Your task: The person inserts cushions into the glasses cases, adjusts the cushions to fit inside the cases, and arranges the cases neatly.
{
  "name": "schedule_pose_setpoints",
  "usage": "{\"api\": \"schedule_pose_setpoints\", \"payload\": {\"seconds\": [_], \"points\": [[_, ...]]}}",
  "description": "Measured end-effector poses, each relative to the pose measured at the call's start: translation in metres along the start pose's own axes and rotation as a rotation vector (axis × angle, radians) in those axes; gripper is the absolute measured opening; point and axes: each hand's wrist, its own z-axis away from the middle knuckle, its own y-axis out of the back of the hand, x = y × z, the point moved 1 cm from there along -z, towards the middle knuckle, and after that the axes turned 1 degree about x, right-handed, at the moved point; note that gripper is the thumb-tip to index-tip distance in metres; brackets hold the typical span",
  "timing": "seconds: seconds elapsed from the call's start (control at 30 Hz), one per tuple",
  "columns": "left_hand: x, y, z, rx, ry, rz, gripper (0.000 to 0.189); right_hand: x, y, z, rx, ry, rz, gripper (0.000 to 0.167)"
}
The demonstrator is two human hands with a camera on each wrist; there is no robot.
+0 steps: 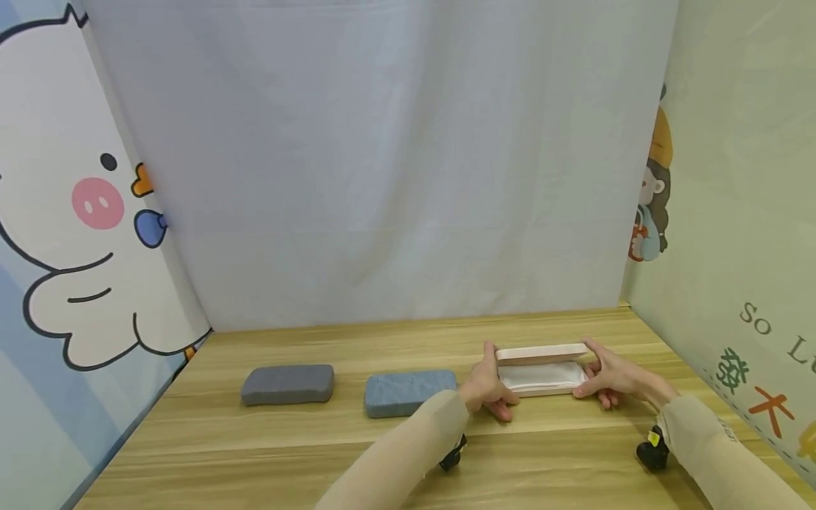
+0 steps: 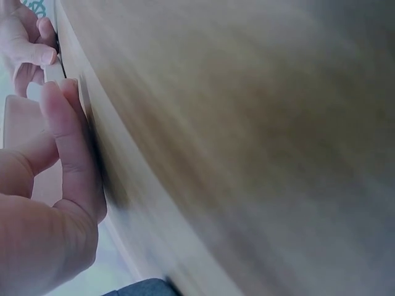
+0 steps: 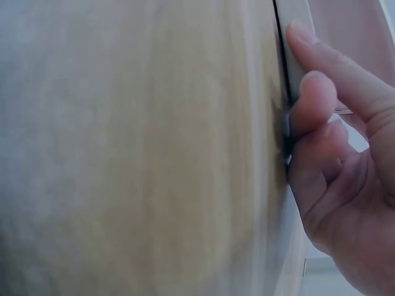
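A pale pink glasses case [image 1: 539,380] sits on the table at the right with its lid [image 1: 542,353] raised and its white lining in sight. At its left end my left hand [image 1: 489,386] grips it, the thumb low by the front edge and a finger up at the lid. My right hand [image 1: 608,375] holds the right end in the same way, with some fingers curled beside the base. In the right wrist view the thumb lies along the rim of the case [image 3: 295,49]. Part of the case is hidden behind the left hand [image 2: 55,185] in the left wrist view.
Left of my left hand lies a closed blue glasses case [image 1: 408,392], partly behind the forearm. Farther left is a closed grey glasses case [image 1: 288,384]. A white curtain [image 1: 408,177] hangs behind the wooden table [image 1: 293,453], and a printed wall [image 1: 739,234] stands on the right.
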Motion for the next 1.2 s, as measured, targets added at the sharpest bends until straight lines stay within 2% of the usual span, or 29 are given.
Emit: {"api": "schedule_pose_setpoints", "payload": {"seconds": [0.23,0.3,0.8,1.2], "points": [[-0.0001,-0.002,0.0007,0.009,0.005,-0.016,0.075,0.0037,-0.0014,-0.003,-0.029,0.048,-0.03,0.083],[0.0004,-0.0025,0.001,0.012,0.005,-0.021,0.073,0.0048,-0.0019,-0.0035,-0.035,0.053,-0.037,0.079],[0.0002,-0.0028,0.0016,0.017,-0.014,-0.014,0.07,0.002,-0.0023,-0.0026,-0.019,0.076,-0.012,0.082],[0.0054,-0.0034,0.007,0.047,-0.007,-0.064,0.068,0.0028,-0.0028,-0.0036,-0.02,0.085,-0.01,0.086]]}}
